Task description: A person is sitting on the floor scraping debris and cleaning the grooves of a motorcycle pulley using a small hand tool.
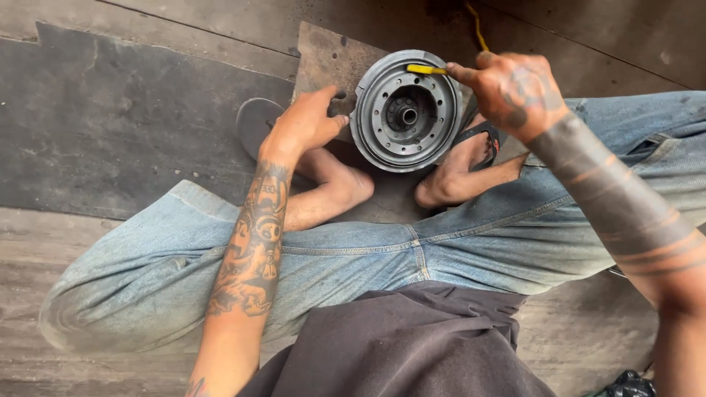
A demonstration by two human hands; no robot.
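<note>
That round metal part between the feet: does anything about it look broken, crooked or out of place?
Nothing stands out. The round metal part looks whole, propped between the bare feet. The left hand steadies its edge while the right hand holds a yellow tool at its rim.

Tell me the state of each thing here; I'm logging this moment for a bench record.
Round metal hub: lying flat, open face up, between the feet.
Yellow-handled tool: pinched in the right hand, laid across the hub's upper rim.
Left hand: fingers resting on the hub's left edge.
Sandal: on the foot beside the hub.
Other sandal: off, lying on the floor.
</note>
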